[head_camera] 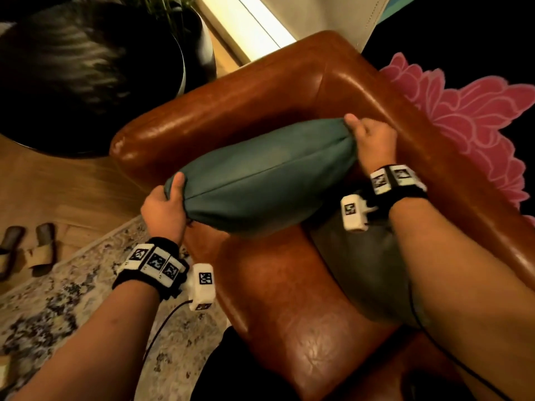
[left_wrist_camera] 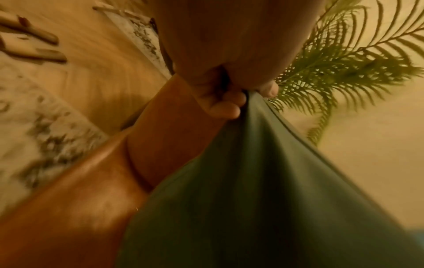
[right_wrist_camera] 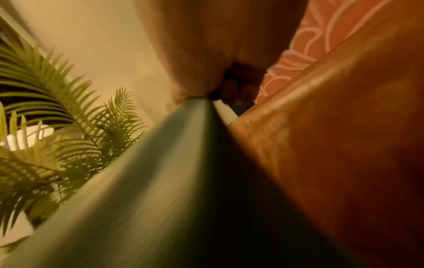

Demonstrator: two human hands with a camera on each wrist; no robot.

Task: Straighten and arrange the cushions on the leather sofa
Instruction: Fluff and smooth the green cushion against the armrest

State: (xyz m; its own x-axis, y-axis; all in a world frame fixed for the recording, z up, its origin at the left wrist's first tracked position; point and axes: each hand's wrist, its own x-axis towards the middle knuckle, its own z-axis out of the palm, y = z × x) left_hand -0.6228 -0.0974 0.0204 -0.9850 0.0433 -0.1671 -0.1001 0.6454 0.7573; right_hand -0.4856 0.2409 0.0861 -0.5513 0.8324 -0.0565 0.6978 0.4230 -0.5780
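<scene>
A teal cushion [head_camera: 260,175] is held above the corner of the brown leather sofa [head_camera: 289,299], its seam running from lower left to upper right. My left hand [head_camera: 165,204] pinches its near left corner, and the left wrist view shows my fingers [left_wrist_camera: 224,107] curled on the fabric [left_wrist_camera: 263,190]. My right hand [head_camera: 370,137] grips the far right corner by the sofa's back. A second, darker grey-green cushion [head_camera: 367,273] lies on the seat under my right forearm. In the right wrist view the teal cushion [right_wrist_camera: 149,181] runs down from my hand beside the sofa leather [right_wrist_camera: 344,145].
A large dark plant pot [head_camera: 86,73] with palm fronds [left_wrist_camera: 344,63] stands beyond the sofa's left armrest [head_camera: 202,117]. A patterned rug [head_camera: 72,308] and a pair of sandals [head_camera: 26,250] lie on the wooden floor at left. A pink flower-shaped rug [head_camera: 474,117] lies behind the sofa.
</scene>
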